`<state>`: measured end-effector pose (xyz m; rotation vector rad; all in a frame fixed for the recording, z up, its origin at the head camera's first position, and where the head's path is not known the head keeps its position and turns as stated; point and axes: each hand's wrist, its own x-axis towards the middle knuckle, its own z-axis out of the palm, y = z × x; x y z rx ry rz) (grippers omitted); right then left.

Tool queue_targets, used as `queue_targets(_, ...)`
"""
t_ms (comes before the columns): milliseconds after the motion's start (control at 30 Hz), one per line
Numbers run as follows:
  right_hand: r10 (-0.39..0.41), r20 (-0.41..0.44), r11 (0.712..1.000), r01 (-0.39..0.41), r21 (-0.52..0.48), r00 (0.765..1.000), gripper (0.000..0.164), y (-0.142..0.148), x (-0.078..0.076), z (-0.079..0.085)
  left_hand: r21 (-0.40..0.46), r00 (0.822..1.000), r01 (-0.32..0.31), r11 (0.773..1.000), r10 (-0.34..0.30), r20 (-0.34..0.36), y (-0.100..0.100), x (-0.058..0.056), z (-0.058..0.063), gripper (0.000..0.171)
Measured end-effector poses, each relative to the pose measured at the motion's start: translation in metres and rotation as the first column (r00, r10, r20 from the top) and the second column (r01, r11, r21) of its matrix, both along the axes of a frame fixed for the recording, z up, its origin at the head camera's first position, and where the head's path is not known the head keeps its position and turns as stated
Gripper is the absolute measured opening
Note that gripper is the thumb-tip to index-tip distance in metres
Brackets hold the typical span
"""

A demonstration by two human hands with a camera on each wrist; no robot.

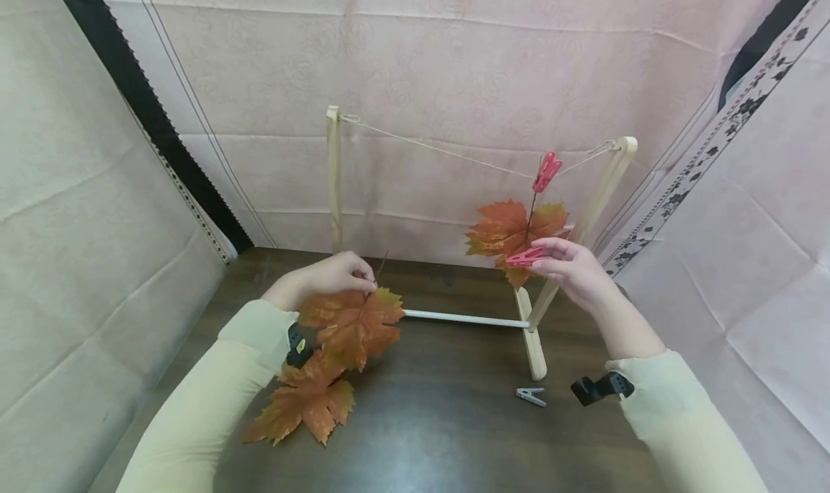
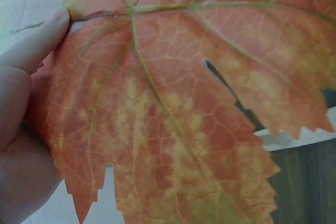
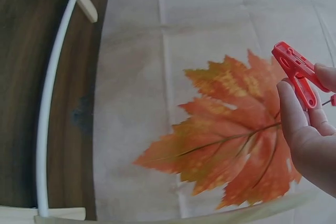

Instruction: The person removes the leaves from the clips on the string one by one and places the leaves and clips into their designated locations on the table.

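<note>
Left hand (image 1: 342, 273) pinching a leaf (image 1: 359, 327) by its stem, toward the table's (image 1: 447, 428) left edge, half-hiding a lower leaf (image 1: 314, 399)! Right hand (image 1: 567, 268) grips a pink clothespin (image 1: 521, 258), blocking some of the hanging leaf (image 1: 501, 228); grey clip (image 1: 531, 396) near the wooden rack's (image 1: 534, 352) foot.

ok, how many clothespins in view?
3: a pink clothespin clipped on the string, another pink clothespin held in the right hand, and a gray clothespin on the table. More could be hidden under the leaves.
</note>
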<state>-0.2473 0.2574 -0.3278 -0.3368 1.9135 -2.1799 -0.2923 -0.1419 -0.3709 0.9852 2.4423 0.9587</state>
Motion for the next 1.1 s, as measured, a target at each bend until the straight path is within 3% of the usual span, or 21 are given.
queue_targets(200,0.054,0.003,0.998,-0.054,-0.018,0.999,0.031,0.011,0.006,-0.021,-0.016,0.996,0.037,0.999,-0.036,0.076,-0.009,0.002,-0.016,0.017)
queue_targets(300,0.065,0.023,0.998,-0.064,-0.023,0.998,0.030,0.019,0.010,-0.032,-0.023,0.989,0.033,0.999,-0.029,0.146,-0.012,0.005,-0.024,0.014)
queue_targets(433,0.079,0.030,0.994,-0.077,-0.077,0.996,0.032,0.030,0.016,-0.046,-0.007,0.956,0.007,1.000,-0.004,0.295,-0.017,0.008,-0.034,0.012)
queue_targets(500,0.099,0.019,0.988,-0.096,-0.122,0.995,0.033,0.035,0.018,-0.051,-0.006,0.945,-0.004,1.000,0.006,0.328,-0.020,0.010,-0.039,0.012)
queue_targets(667,0.121,0.010,0.978,-0.117,-0.170,0.993,0.035,0.046,0.023,-0.066,-0.009,0.953,0.026,1.000,-0.022,0.302,-0.027,0.010,-0.058,0.011)
queue_targets(933,0.106,0.090,0.984,-0.092,-0.154,0.990,0.037,0.058,0.034,-0.096,-0.026,0.960,0.045,0.999,-0.036,0.277,-0.032,0.016,-0.084,0.010)
queue_targets(1100,0.079,0.126,0.987,-0.060,-0.149,0.989,0.036,0.064,0.040,-0.106,-0.100,0.981,0.037,0.994,-0.017,0.192,-0.031,0.021,-0.094,0.009)
